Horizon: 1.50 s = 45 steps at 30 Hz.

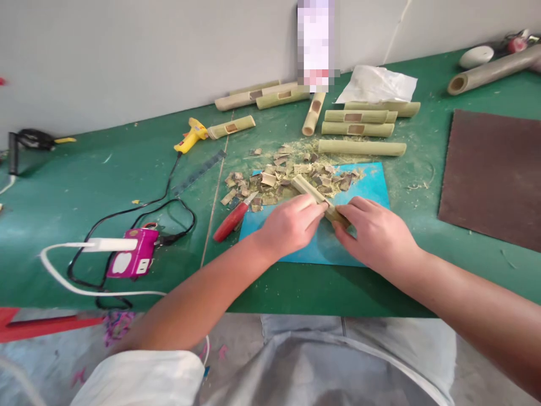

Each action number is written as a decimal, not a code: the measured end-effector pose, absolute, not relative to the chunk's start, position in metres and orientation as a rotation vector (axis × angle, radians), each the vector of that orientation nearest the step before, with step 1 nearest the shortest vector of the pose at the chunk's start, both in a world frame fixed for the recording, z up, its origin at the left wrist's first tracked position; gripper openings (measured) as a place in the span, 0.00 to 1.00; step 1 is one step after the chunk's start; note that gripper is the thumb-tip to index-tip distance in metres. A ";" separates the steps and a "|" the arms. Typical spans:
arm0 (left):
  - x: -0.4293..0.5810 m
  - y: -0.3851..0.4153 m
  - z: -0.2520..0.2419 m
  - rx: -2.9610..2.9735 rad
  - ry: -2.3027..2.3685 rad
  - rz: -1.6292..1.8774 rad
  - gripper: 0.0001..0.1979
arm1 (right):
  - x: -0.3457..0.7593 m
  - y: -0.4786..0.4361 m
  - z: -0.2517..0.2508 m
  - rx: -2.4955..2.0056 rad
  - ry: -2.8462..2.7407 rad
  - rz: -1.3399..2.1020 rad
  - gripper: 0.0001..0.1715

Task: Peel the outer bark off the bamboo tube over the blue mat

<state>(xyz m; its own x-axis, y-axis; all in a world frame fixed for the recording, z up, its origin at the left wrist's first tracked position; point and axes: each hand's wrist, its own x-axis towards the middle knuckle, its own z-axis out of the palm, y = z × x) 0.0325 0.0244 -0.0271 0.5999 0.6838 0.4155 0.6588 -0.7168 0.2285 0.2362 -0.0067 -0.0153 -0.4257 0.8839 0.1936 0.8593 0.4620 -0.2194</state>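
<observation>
Head view looks down on a short bamboo piece (310, 193) lying slantwise on a blue mat (372, 189), near the front middle of the green desk (84, 186). Both hands are closed on it. The left hand (289, 225) has its fingers curled over the middle of the stick. The right hand (376, 234) pinches the near end, and the fingertips of the two hands almost meet.

At 12 o'clock from the piece, a heap of bamboo chips (287, 172) and sawdust crowds the far part of the mat, right up against the stick's far end. At 9 o'clock a red-handled knife (231, 221) lies across the mat's left edge, blade toward the chips, just beside the left hand. Further out at 10 o'clock are a dark ruler (198, 172) and a yellow glue gun (192, 135). A black cable (169, 186) loops from the gun to a pink power strip (133, 259) at 8 o'clock, near the desk's front edge.

From 11 to 1 o'clock, cut bamboo tubes (357, 129) lie in rows toward the wall, and the nearest, a long tube (361, 148), is just beyond the mat. A crumpled white sheet (378, 84) sits behind them. At 3 o'clock a brown board (490, 175) lies well apart from the right hand, with dusty open desk between. The near half of the mat is bare around the hands, and the desk's front edge runs just under the forearms.
</observation>
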 end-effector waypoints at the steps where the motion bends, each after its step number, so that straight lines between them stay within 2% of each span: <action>1: 0.031 0.026 -0.027 2.763 1.177 0.756 0.13 | 0.236 -0.007 -0.015 -1.492 -2.433 0.126 0.15; 5: 0.026 0.032 -0.025 2.738 1.387 0.852 0.15 | 0.236 -0.007 -0.014 -1.503 -2.422 0.137 0.14; 11: 0.036 0.020 -0.027 2.808 1.154 0.718 0.14 | 0.236 -0.007 -0.013 -1.511 -2.459 0.139 0.14; 15: 0.030 0.028 -0.027 2.756 1.378 0.844 0.14 | 0.236 -0.006 -0.012 -1.529 -2.474 0.157 0.13; 20: 0.035 0.022 -0.028 2.817 1.143 0.702 0.14 | 0.237 -0.005 -0.011 -1.526 -2.517 0.184 0.12; 25: 0.036 0.021 -0.028 2.761 1.358 0.805 0.16 | 0.237 -0.005 -0.012 -1.557 -2.492 0.183 0.12; 29: 0.036 0.021 -0.029 2.818 1.148 0.704 0.14 | 0.237 -0.006 -0.014 -1.544 -2.498 0.174 0.13; 33: 0.033 0.025 -0.029 2.809 1.368 0.832 0.15 | 0.237 -0.007 -0.013 -1.568 -2.472 0.143 0.13; 38: 0.034 0.022 -0.029 2.908 1.118 0.723 0.14 | 0.236 -0.007 -0.012 -1.582 -2.503 0.177 0.13; 42: 0.033 0.027 -0.029 2.834 1.438 0.827 0.17 | 0.236 -0.008 -0.010 -1.629 -2.482 0.182 0.13; 45: 0.036 0.025 -0.027 2.892 1.176 0.759 0.16 | 0.236 -0.008 -0.009 -1.610 -2.506 0.197 0.13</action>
<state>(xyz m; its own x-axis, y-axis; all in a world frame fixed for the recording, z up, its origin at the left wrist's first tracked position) 0.0360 0.0246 -0.0274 0.6208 0.6413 0.4510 0.6749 -0.7299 0.1088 0.2360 -0.0076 -0.0086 -0.4092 0.9105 0.0603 0.8899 0.4128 -0.1941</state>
